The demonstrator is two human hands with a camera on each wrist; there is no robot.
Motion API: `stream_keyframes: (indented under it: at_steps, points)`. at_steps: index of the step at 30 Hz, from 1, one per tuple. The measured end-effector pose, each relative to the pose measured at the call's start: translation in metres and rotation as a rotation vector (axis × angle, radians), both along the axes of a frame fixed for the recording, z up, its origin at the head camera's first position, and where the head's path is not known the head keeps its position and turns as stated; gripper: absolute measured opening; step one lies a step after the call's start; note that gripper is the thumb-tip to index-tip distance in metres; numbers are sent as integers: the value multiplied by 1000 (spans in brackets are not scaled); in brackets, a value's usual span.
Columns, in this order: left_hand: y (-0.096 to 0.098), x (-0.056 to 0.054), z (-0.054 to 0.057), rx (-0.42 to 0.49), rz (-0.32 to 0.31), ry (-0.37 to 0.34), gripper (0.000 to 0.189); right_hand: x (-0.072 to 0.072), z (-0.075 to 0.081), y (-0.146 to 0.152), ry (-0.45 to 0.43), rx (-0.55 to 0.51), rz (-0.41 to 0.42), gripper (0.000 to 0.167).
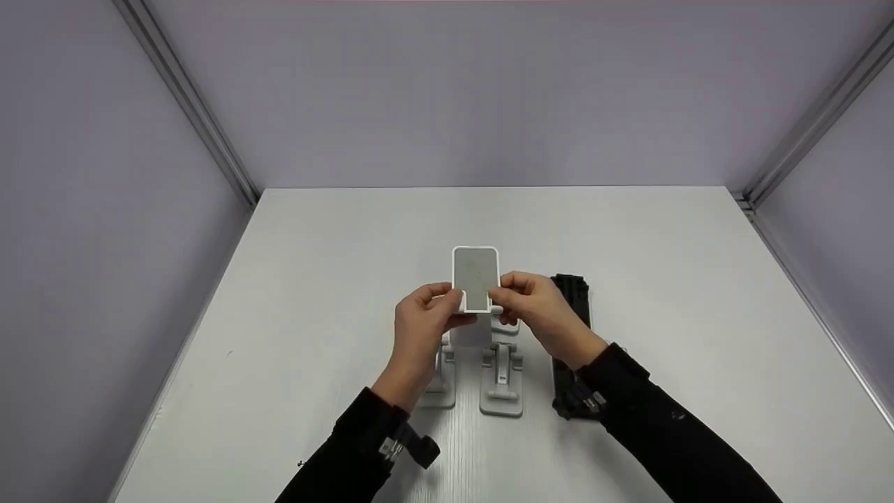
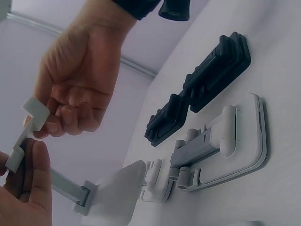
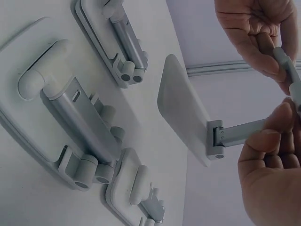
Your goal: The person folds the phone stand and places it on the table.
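A white phone stand with a grey pad on its face is held up above the table, unfolded. My left hand pinches the left edge of its plate, thumb in front. On the opposite edge, my right hand pinches the plate near its lower corner. Both wrist views show the stand's arm and flat base hanging in the air below the hands. Beneath them lie several folded white stands, one folded stand near the middle and another partly hidden by the left wrist.
Black folded stands lie in a line on the right, partly under my right forearm. The white table is bounded by pale walls at the back and sides. A small dark speck lies near the left sleeve.
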State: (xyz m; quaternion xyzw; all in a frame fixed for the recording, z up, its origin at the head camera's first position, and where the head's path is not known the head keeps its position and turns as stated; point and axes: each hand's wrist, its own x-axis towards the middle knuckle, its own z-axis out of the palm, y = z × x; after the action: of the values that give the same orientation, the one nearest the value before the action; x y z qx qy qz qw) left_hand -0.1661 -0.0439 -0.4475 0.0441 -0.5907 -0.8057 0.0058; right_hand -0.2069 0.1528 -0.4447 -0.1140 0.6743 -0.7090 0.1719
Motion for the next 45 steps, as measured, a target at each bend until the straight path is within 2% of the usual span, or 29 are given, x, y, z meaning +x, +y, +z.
stream_keyframes:
  at_steps: [8,13,18,21,24,27,32,35,39,45]
  points:
    - [0,2,-5,-24,-82,18,29,2,-2,2,-20,-37,-12,20]
    - [-3,3,-8,-103,-122,72,39,3,-3,4,-28,-74,-47,17]
    - [-8,0,-17,-130,-59,103,34,3,-3,4,-20,-125,-68,13]
    - [-12,-2,-24,-201,2,76,28,4,0,3,-8,-144,-74,13]
    - [-14,-3,-30,-273,21,35,30,5,3,3,4,-154,-74,12]
    - [-14,-3,-35,-279,-22,-20,39,7,5,2,9,-161,-75,12]
    - [-10,-4,-40,-260,-150,-145,56,9,7,0,11,-175,-74,13]
    - [-8,-4,-41,-229,-208,-200,56,11,8,-2,13,-183,-65,13]
    - [-6,-5,-43,-152,-246,-224,47,13,9,-3,14,-187,-55,14]
    - [-7,-3,-43,-146,-256,-214,38,13,10,-2,12,-176,-42,12]
